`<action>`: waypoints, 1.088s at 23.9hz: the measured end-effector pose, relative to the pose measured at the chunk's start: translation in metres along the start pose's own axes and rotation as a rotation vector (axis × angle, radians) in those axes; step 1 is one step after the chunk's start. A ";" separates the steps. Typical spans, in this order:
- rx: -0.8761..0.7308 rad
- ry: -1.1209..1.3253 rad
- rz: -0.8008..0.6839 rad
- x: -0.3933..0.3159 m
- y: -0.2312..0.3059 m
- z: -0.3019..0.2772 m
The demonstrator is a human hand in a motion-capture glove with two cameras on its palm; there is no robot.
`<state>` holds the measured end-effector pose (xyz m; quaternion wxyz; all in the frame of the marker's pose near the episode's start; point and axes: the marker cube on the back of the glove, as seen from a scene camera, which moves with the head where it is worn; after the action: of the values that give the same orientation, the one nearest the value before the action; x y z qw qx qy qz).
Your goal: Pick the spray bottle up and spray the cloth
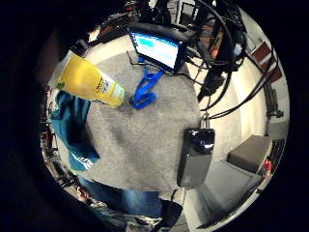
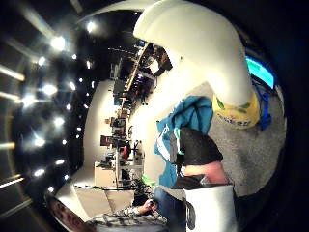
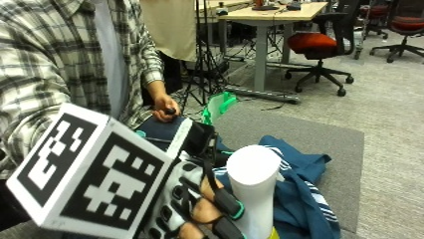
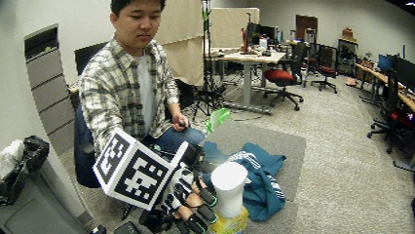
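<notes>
One spray bottle in play: white top, yellow body with a label, held upright off the surface in the right hand. Gloved fingers are curled round the white neck, so the hand grips the bottle; whether a finger sits on the trigger can't be told. In the little finger side palm view the yellow body fills the near edge, its base end over the cloth and the grey mat. In the thumb side palm view the white top looms close, with the yellow base beyond it and a black-gloved fingertip in front.

Cloth is a teal garment with white stripes and lettering, lying crumpled on the grey felt-covered surface just beside and below the bottle. Bottle and cloth are apart, not touching as far as the outside view shows.

Also on the surface, away from the cloth: a blue clip-like plastic tool, a small lit screen near it, and a black box-shaped device at the edge.

Person in a plaid shirt sits behind the surface; their bare left hand holds a small dark object near the lap. A green item lies past the far edge.
</notes>
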<state>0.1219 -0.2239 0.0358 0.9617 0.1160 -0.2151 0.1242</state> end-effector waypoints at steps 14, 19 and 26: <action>0.064 -0.291 -0.017 0.009 -0.021 0.027; 0.107 -0.369 -0.037 0.010 -0.029 0.033; 0.225 -0.511 -0.032 0.002 -0.041 0.046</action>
<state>0.1179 -0.2744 0.0706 0.8592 0.2527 -0.4337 0.0990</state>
